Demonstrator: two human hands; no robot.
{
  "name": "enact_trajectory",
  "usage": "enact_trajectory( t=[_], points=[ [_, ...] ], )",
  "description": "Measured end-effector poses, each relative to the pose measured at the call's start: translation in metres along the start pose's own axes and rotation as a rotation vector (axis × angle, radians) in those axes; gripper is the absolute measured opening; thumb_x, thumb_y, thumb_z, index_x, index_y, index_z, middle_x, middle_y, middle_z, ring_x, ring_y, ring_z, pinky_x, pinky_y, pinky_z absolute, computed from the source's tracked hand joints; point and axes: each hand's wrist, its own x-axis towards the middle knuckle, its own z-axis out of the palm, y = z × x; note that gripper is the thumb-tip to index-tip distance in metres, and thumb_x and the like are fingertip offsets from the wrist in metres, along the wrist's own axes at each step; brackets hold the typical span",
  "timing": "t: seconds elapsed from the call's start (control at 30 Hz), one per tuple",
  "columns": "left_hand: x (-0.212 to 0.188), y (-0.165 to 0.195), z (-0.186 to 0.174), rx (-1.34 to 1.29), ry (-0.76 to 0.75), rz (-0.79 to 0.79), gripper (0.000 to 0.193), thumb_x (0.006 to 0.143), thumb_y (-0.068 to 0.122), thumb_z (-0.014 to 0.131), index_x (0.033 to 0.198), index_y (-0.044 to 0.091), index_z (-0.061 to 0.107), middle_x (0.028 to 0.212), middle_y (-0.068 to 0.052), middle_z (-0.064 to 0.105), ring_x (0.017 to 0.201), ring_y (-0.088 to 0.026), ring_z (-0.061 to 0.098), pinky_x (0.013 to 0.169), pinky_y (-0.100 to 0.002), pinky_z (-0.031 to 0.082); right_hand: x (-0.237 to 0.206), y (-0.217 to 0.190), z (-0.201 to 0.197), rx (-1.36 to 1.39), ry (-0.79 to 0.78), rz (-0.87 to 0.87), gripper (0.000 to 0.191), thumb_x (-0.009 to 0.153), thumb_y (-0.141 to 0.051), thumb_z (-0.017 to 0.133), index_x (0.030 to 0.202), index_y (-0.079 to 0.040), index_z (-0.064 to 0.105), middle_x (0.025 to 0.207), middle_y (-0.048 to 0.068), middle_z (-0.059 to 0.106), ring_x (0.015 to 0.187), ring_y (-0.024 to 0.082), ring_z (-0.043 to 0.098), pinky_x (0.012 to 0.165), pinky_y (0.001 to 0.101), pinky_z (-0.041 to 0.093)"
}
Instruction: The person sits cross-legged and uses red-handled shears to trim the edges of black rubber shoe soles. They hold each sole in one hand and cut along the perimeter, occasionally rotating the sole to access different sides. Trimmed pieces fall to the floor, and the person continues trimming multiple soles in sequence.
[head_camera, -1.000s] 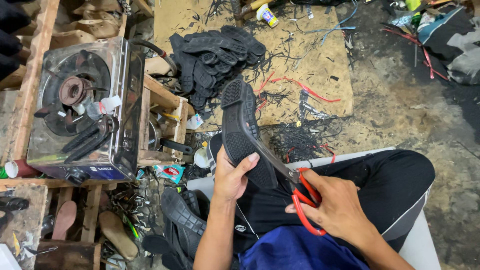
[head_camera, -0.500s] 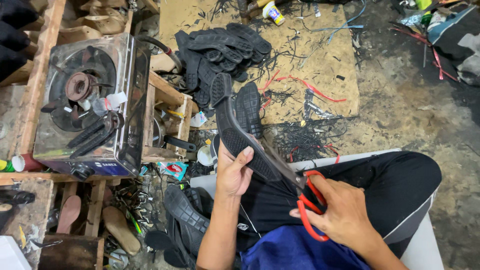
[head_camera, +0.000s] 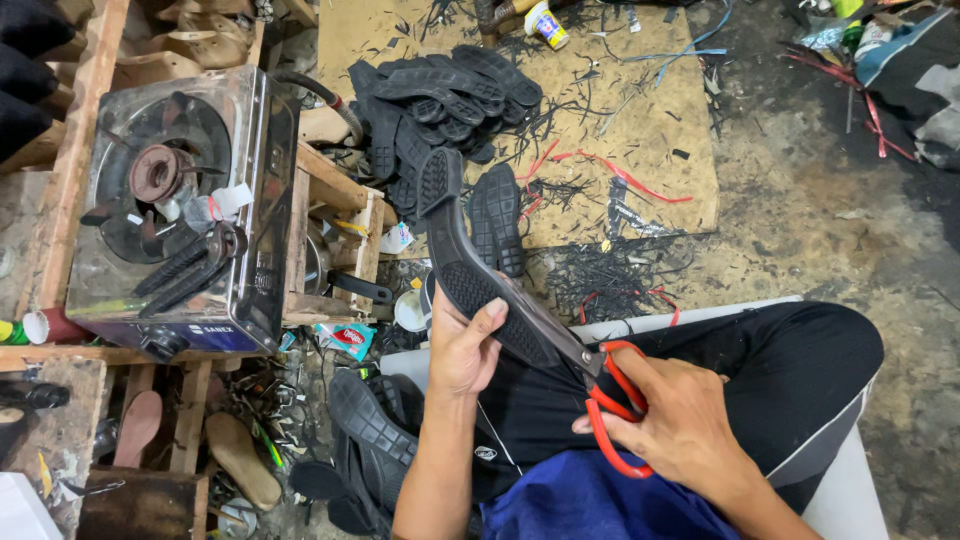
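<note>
One head-worn camera looks steeply down, close over the lap, floor (head_camera: 800, 200) and stove (head_camera: 180, 200) beyond.

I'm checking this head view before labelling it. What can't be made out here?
- Scissors: blade edge lies against the black sole; whether it cuts in is unclear.
- Right hand covers part of the red handles.
- Left hand hides the sole's near edge.
- Pile of soles: count unclear, overlapping.

Spotted: small yellow-and-white labelled can (head_camera: 545, 24) lying at board's top edge; crumpled teal-and-red sachet (head_camera: 346, 339) below stove; blue label strip (head_camera: 215, 330) along stove front.
</note>
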Motion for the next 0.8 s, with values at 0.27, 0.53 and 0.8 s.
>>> enact_trajectory(
  t=[0.27,0.53,0.8],
  points=[
    [-0.004,0.002,0.0,0.084,0.006,-0.007,0.053,0.086,-0.007,0.078,0.131,0.003,0.051,0.112,-0.01,0.067,0.091,-0.015,0.066,0.077,-0.025,0.055,0.0,-0.003,-0.003,-0.006,-0.069,0.104,0.074,0.052,-0.058,0.09,0.107,-0.013,0.069,0.06,0.012,0.065,0.056,0.034,0.067,0.055,0.046,0.05],
    [-0.005,0.0,-0.001,0.083,0.01,-0.038,0.057,0.084,-0.007,0.078,0.133,0.004,0.051,0.11,-0.008,0.067,0.087,-0.013,0.066,0.071,-0.023,0.054,0.001,-0.002,0.002,0.039,-0.02,0.029,0.073,0.05,-0.054,0.091,0.102,-0.009,0.067,0.057,0.013,0.063,0.054,0.034,0.065,0.054,0.0457,0.05],
    [-0.003,0.004,-0.014,0.071,-0.114,-0.04,0.057,0.087,-0.003,0.081,0.135,0.002,0.051,0.112,-0.011,0.067,0.088,-0.013,0.064,0.073,-0.024,0.052,-0.002,0.001,0.0,0.153,-0.109,0.111,0.064,0.052,-0.048,0.093,0.095,-0.007,0.07,0.055,0.015,0.062,0.052,0.033,0.065,0.052,0.0424,0.05]
  ],
)
